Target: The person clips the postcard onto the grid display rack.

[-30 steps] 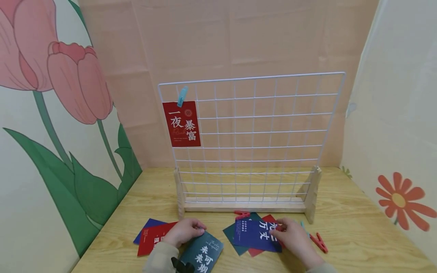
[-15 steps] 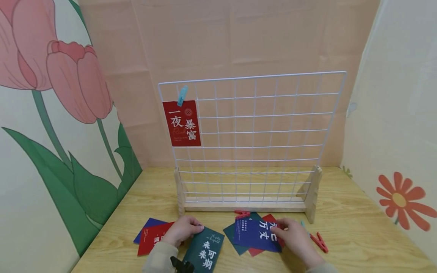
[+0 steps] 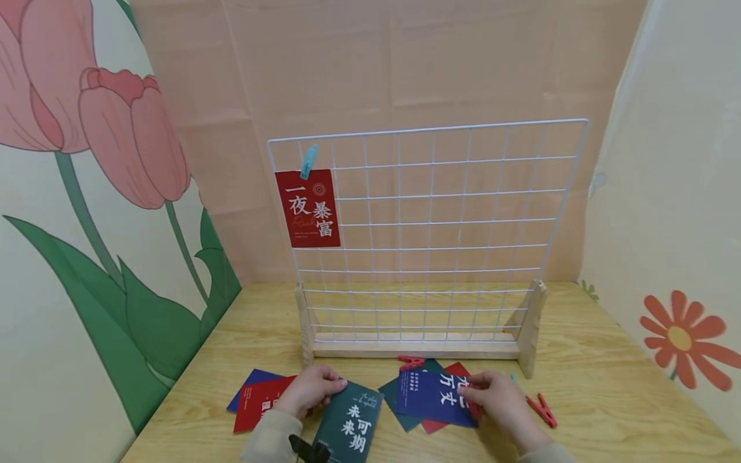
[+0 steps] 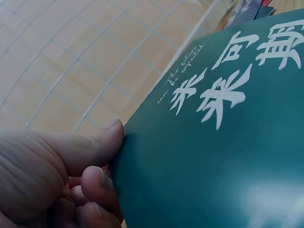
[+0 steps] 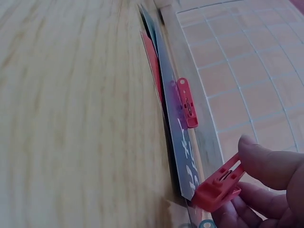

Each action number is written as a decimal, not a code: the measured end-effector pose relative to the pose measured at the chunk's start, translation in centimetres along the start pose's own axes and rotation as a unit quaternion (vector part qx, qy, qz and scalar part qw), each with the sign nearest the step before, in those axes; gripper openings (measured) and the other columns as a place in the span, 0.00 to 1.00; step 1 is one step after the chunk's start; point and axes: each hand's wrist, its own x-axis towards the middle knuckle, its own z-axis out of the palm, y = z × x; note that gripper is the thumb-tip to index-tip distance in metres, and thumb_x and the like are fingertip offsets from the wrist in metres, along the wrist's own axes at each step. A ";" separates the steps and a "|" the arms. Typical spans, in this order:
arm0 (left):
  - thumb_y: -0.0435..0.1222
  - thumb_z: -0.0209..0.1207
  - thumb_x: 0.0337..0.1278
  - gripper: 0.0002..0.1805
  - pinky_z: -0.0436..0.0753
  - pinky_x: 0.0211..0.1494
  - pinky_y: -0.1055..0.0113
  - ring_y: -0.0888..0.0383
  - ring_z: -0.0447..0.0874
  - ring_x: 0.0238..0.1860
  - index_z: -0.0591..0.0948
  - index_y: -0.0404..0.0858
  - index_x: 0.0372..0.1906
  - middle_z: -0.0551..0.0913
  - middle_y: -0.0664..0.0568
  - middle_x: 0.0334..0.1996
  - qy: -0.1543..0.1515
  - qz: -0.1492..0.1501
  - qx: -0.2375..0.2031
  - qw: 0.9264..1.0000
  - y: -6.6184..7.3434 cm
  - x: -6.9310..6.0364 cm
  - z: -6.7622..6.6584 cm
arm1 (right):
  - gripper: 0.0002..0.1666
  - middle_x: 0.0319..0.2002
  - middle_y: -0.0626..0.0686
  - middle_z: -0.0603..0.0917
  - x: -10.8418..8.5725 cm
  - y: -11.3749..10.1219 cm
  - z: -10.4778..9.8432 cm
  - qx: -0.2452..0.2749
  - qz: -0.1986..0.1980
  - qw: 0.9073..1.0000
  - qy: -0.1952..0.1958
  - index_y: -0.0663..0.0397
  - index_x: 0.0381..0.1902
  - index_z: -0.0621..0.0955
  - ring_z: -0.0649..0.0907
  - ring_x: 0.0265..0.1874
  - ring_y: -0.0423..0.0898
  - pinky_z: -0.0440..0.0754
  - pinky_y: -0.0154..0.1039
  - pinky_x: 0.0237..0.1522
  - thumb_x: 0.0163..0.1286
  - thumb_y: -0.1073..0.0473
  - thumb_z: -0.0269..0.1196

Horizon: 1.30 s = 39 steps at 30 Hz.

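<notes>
My left hand (image 3: pixel 312 391) pinches the top left corner of a dark green card (image 3: pixel 354 421) with white characters; in the left wrist view the thumb presses on the edge of that card (image 4: pixel 190 156). In the right wrist view, my right hand (image 5: pixel 266 185) holds a red clip (image 5: pixel 221 183) between thumb and fingers, beside the end of a blue card (image 5: pixel 173 109). From the head view, the right hand (image 3: pixel 500 405) is over the right end of the blue card (image 3: pixel 425 395), which lies on green and red cards.
A white wire grid (image 3: pixel 428 193) stands in a wooden base (image 3: pixel 413 354). A blue clip (image 3: pixel 309 162) holds a red card (image 3: pixel 309 212) at its upper left. Red (image 3: pixel 257 405) and blue cards lie at the left. Red clips lie behind (image 3: pixel 411 363) and right (image 3: pixel 542 409) of the pile.
The green card in my left hand has shifted slightly right and its face has turned more toward the head view. My right hand has barely moved.
</notes>
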 end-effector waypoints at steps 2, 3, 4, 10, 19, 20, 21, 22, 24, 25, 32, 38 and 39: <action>0.42 0.65 0.57 0.12 0.70 0.27 0.69 0.57 0.74 0.23 0.81 0.38 0.38 0.79 0.50 0.27 -0.006 0.005 -0.010 1.000 0.0 0.0 0.1 | 0.27 0.40 0.57 0.84 0.0 -0.1 0.0 -0.003 0.000 1.000 -0.005 0.65 0.45 0.83 0.80 0.40 0.51 0.75 0.54 0.45 0.54 0.49 0.73; 0.42 0.65 0.58 0.11 0.71 0.26 0.70 0.58 0.74 0.23 0.81 0.37 0.38 0.79 0.50 0.27 -0.009 0.007 -0.015 1.000 0.0 0.0 0.1 | 0.27 0.40 0.57 0.85 0.0 -0.1 -0.1 -0.006 -0.001 1.000 -0.006 0.65 0.45 0.83 0.80 0.41 0.51 0.74 0.54 0.46 0.54 0.49 0.73; 0.41 0.64 0.58 0.11 0.72 0.26 0.70 0.58 0.74 0.23 0.81 0.37 0.39 0.79 0.50 0.27 -0.012 0.009 -0.019 1.000 0.0 0.0 0.1 | 0.28 0.41 0.58 0.85 0.0 -0.1 -0.1 -0.008 -0.001 1.000 -0.008 0.65 0.45 0.83 0.80 0.41 0.52 0.74 0.54 0.46 0.54 0.49 0.73; 0.40 0.64 0.59 0.12 0.73 0.25 0.72 0.59 0.75 0.22 0.80 0.36 0.42 0.81 0.49 0.27 -0.027 0.019 -0.040 0.999 -0.1 0.0 0.1 | 0.30 0.43 0.60 0.84 -0.1 -0.3 -0.1 -0.005 0.007 1.000 -0.013 0.66 0.47 0.82 0.80 0.42 0.53 0.74 0.56 0.46 0.55 0.48 0.73; 0.39 0.63 0.60 0.11 0.74 0.25 0.72 0.59 0.76 0.21 0.80 0.35 0.42 0.81 0.49 0.24 -0.037 0.032 -0.058 0.997 0.0 -0.3 0.2 | 0.28 0.42 0.56 0.84 0.0 -0.2 0.0 -0.006 0.007 1.000 -0.015 0.61 0.47 0.83 0.79 0.40 0.50 0.74 0.53 0.45 0.56 0.47 0.72; 0.39 0.63 0.60 0.11 0.74 0.25 0.72 0.59 0.76 0.21 0.81 0.35 0.42 0.80 0.49 0.24 -0.036 0.032 -0.060 0.997 0.0 -0.3 0.2 | 0.29 0.42 0.57 0.84 0.0 -0.3 -0.1 -0.008 0.011 1.000 -0.018 0.61 0.48 0.82 0.79 0.40 0.50 0.74 0.53 0.45 0.56 0.46 0.71; 0.39 0.63 0.60 0.11 0.74 0.25 0.72 0.59 0.75 0.21 0.81 0.35 0.42 0.80 0.50 0.24 -0.036 0.031 -0.062 0.997 0.1 -0.4 0.2 | 0.30 0.42 0.56 0.84 0.0 -0.4 -0.1 -0.010 0.015 1.000 -0.021 0.62 0.49 0.82 0.79 0.40 0.50 0.74 0.53 0.44 0.57 0.45 0.71; 0.39 0.63 0.60 0.11 0.74 0.25 0.72 0.59 0.75 0.21 0.80 0.35 0.41 0.80 0.50 0.23 -0.036 0.031 -0.065 0.997 0.2 -0.5 0.2 | 0.31 0.42 0.56 0.84 0.0 -0.5 -0.1 -0.009 0.021 0.999 -0.024 0.62 0.50 0.81 0.79 0.40 0.50 0.75 0.53 0.44 0.57 0.45 0.71; 0.39 0.63 0.59 0.11 0.74 0.25 0.72 0.59 0.75 0.21 0.81 0.35 0.41 0.80 0.50 0.24 -0.035 0.029 -0.068 0.997 0.5 -0.6 0.1 | 0.32 0.43 0.57 0.84 0.1 -0.7 -0.1 -0.007 0.031 0.999 -0.029 0.63 0.52 0.80 0.79 0.40 0.50 0.76 0.53 0.44 0.57 0.44 0.71; 0.39 0.63 0.59 0.11 0.73 0.25 0.72 0.59 0.75 0.21 0.81 0.35 0.41 0.80 0.50 0.24 -0.035 0.029 -0.069 0.997 0.6 -0.7 0.1 | 0.33 0.43 0.57 0.83 0.1 -0.7 -0.2 -0.004 0.036 0.999 -0.031 0.63 0.52 0.80 0.79 0.40 0.50 0.76 0.53 0.44 0.58 0.44 0.70; 0.41 0.64 0.58 0.12 0.70 0.26 0.71 0.59 0.73 0.23 0.82 0.36 0.40 0.78 0.52 0.25 -0.028 0.025 -0.075 0.996 1.0 -0.9 -0.1 | 0.34 0.46 0.60 0.83 0.0 -1.0 -0.1 0.009 0.034 0.999 -0.031 0.64 0.53 0.79 0.80 0.41 0.50 0.77 0.52 0.43 0.58 0.45 0.70; 0.43 0.65 0.57 0.15 0.70 0.28 0.69 0.58 0.73 0.24 0.82 0.36 0.41 0.80 0.51 0.27 -0.017 0.036 -0.091 0.995 1.4 -1.1 -0.4 | 0.28 0.38 0.55 0.85 0.0 -1.1 0.0 0.038 0.008 0.999 -0.014 0.65 0.49 0.81 0.80 0.35 0.46 0.79 0.44 0.36 0.58 0.50 0.71; 0.43 0.65 0.57 0.15 0.70 0.29 0.69 0.58 0.73 0.24 0.82 0.36 0.41 0.80 0.51 0.28 -0.015 0.037 -0.093 0.995 1.4 -1.2 -0.4 | 0.27 0.37 0.54 0.84 -0.1 -1.2 0.0 0.048 0.007 0.999 -0.012 0.65 0.49 0.81 0.80 0.34 0.46 0.79 0.43 0.35 0.58 0.51 0.71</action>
